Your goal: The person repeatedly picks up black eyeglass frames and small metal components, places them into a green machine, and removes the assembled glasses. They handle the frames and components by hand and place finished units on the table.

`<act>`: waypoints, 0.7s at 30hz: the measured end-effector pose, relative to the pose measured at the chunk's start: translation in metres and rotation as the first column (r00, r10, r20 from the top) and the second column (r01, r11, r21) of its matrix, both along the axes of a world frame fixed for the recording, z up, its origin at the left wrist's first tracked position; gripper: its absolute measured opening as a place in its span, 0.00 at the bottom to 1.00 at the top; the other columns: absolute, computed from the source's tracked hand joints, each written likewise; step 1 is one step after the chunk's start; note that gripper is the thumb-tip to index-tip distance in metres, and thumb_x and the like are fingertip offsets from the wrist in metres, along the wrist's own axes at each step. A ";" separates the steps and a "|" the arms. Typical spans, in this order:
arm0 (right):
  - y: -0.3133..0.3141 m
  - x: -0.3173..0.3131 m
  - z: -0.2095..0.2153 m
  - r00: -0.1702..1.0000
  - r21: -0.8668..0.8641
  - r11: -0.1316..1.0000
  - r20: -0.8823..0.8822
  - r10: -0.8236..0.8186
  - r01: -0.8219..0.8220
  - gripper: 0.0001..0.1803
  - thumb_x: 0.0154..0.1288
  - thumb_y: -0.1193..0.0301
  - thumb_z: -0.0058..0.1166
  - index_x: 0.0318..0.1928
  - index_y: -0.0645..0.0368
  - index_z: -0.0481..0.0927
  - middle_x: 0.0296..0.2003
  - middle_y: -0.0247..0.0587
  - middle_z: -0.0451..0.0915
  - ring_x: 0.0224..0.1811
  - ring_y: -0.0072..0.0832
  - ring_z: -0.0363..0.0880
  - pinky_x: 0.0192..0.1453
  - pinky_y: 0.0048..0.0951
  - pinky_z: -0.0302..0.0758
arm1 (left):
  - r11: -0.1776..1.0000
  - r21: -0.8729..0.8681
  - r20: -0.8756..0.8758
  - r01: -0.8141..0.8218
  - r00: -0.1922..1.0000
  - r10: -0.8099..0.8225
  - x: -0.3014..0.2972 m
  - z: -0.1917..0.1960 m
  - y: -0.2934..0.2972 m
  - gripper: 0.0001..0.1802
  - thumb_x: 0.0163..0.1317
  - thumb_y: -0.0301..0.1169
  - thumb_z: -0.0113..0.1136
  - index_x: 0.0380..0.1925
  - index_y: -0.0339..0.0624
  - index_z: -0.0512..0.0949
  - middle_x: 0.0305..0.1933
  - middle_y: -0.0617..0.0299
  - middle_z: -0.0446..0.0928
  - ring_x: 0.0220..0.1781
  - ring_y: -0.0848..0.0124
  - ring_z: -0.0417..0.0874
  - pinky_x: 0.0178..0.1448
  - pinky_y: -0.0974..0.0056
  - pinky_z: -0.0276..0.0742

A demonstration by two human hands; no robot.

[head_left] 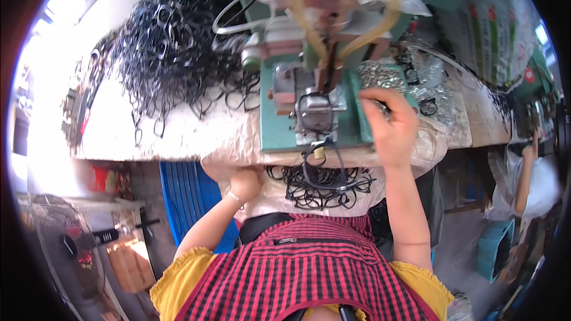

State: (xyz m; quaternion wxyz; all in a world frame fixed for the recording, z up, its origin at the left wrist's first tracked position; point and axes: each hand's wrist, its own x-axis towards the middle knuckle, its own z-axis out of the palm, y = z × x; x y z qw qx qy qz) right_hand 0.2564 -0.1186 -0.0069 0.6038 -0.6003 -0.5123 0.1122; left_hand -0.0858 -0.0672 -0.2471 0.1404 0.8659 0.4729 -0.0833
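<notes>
My right hand [394, 128] is over a green tray [364, 120] of small metal pieces [380, 80], thumb and forefinger pinched together; anything between the tips is too small to make out. At the table's front edge, my left hand [245, 184] is curled closed beside a pale sheet [229, 169]. Its fingertips are hidden. Between the hands stands a green press-like machine [279, 134]. A dark eyeglass frame [315, 113] sits on its metal fixture, and another eyeglass frame [324, 166] hangs below. Several black eyeglass frames [321, 193] lie on the sheet across my lap.
A tall heap of black eyeglass frames [172, 41] covers the table's back left. A yellowish hose [389, 0] loops over the machine. A blue crate [184, 196] and a fan [65, 244] stand at the left. Another person's arm [524, 178] shows at far right.
</notes>
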 end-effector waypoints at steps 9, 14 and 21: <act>0.031 -0.036 -0.011 0.921 0.107 0.994 -0.386 0.048 -0.007 0.11 0.60 0.80 0.61 0.45 0.64 0.81 0.36 0.34 0.82 0.41 0.20 0.79 0.48 0.22 0.74 | 0.918 -0.244 0.694 0.312 0.717 -0.059 0.054 0.201 0.004 0.03 0.55 0.22 0.58 0.24 0.35 0.78 0.27 0.58 0.80 0.28 0.68 0.80 0.36 0.65 0.77; 0.035 -0.042 -0.004 0.836 0.205 0.971 -0.507 0.212 -0.122 0.18 0.62 0.82 0.61 0.52 0.65 0.76 0.39 0.35 0.83 0.42 0.18 0.79 0.52 0.21 0.74 | 0.946 0.222 0.974 0.234 -0.105 -0.202 0.093 0.311 0.026 0.08 0.59 0.22 0.46 0.23 0.34 0.73 0.28 0.49 0.81 0.26 0.68 0.79 0.35 0.66 0.78; 0.026 -0.054 0.007 0.800 0.195 0.968 -0.549 0.241 -0.158 0.17 0.66 0.79 0.57 0.55 0.66 0.74 0.46 0.39 0.83 0.49 0.21 0.80 0.57 0.25 0.73 | 0.955 0.296 0.955 -0.013 -0.022 -0.296 0.136 0.321 0.051 0.05 0.64 0.21 0.53 0.30 0.31 0.76 0.37 0.51 0.83 0.32 0.69 0.83 0.39 0.66 0.79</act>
